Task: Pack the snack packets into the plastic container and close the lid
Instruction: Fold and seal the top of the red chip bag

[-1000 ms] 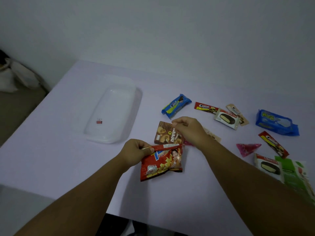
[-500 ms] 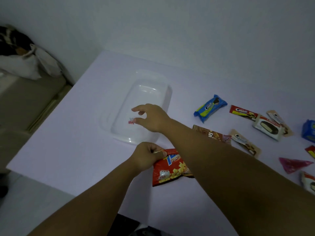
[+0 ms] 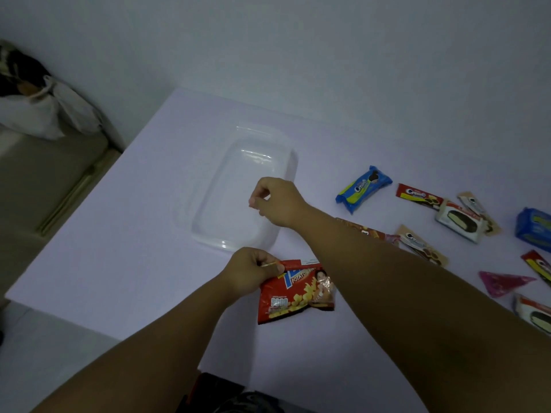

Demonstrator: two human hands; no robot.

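A clear, shallow rectangular plastic container (image 3: 238,198) with rounded corners sits on the pale lilac worktop (image 3: 119,234), toward its left side and near the person. The left hand (image 3: 250,271) pinches the top edge of a glossy red crinkled potato-snack packet (image 3: 295,293) lying flat just in front of the container — its grip is closed on that seam. The right hand (image 3: 275,201) hovers over the container's near-right part, fingers curled; whether they pinch anything I cannot tell. To the right lie more packets: a blue cookie packet (image 3: 363,187), a red slim packet (image 3: 419,195), a pink triangular packet (image 3: 504,282).
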